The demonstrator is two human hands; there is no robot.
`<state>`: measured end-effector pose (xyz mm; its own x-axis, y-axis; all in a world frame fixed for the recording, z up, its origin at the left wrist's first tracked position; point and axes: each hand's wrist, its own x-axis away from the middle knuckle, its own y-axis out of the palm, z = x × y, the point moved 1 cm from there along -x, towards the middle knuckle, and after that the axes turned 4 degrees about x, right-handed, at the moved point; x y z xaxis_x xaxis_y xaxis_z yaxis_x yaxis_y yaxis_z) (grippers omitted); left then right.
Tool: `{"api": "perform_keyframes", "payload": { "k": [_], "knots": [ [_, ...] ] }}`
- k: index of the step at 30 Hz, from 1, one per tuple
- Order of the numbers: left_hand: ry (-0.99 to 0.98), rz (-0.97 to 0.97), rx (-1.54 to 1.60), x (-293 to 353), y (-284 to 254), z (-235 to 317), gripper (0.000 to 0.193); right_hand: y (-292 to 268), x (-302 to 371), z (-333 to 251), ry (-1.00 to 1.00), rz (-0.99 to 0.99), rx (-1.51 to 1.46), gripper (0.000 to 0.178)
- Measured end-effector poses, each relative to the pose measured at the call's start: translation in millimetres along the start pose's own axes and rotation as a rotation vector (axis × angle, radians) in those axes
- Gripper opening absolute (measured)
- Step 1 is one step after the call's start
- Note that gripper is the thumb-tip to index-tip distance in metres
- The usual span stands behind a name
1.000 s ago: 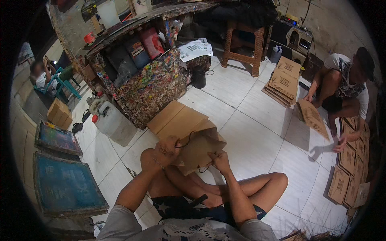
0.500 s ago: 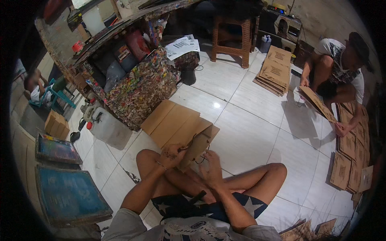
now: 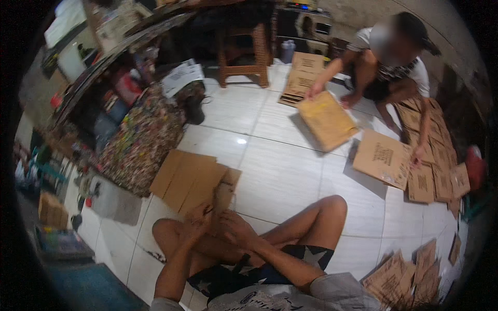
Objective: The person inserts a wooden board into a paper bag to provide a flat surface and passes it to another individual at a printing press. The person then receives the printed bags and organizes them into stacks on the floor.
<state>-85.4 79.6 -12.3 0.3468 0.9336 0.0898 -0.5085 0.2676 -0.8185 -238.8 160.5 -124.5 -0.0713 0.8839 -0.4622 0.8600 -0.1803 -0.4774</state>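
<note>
I sit cross-legged on the tiled floor with a brown paper bag (image 3: pixel 224 191) tilted up in front of my legs. My left hand (image 3: pixel 199 218) is closed on the bag's near edge, a small dark bit, perhaps cord, showing at its fingers. At the bag's right side my right hand (image 3: pixel 236 228) has its fingers curled against the edge; motion blur hides any cord there. Just beyond, flat brown paper bags (image 3: pixel 179 176) lie overlapping on the floor.
A person (image 3: pixel 394 67) squats at the far right, holding a flat brown piece (image 3: pixel 327 120) and touching a printed one (image 3: pixel 383 158). More printed brown pieces (image 3: pixel 423 181) cover the right; others lie at lower right (image 3: pixel 394 277). A plastic jug (image 3: pixel 115 199) stands left, a brown stool (image 3: pixel 244 54) at the back.
My right hand has come in from the dark cord loop to the bag's edge. The view has swung right. The other person now has two brown pieces spread apart.
</note>
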Motion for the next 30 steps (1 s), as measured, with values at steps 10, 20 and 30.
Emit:
{"api": "perform_keyframes", "payload": {
  "k": [10,20,30],
  "knots": [
    [0.084,0.191,0.288,-19.6,-4.1,-29.7,0.021,-174.9,-13.1,171.0,0.562,-0.226,0.877,0.072],
    [-0.067,0.127,0.443,-22.8,-14.4,-11.1,0.023,-153.9,-22.3,200.5,0.552,-0.265,0.971,0.081],
    [-0.155,0.139,0.262,-42.6,-8.6,-28.4,0.024,-186.0,-29.7,194.3,0.738,-0.657,0.599,0.066]
  ]
}}
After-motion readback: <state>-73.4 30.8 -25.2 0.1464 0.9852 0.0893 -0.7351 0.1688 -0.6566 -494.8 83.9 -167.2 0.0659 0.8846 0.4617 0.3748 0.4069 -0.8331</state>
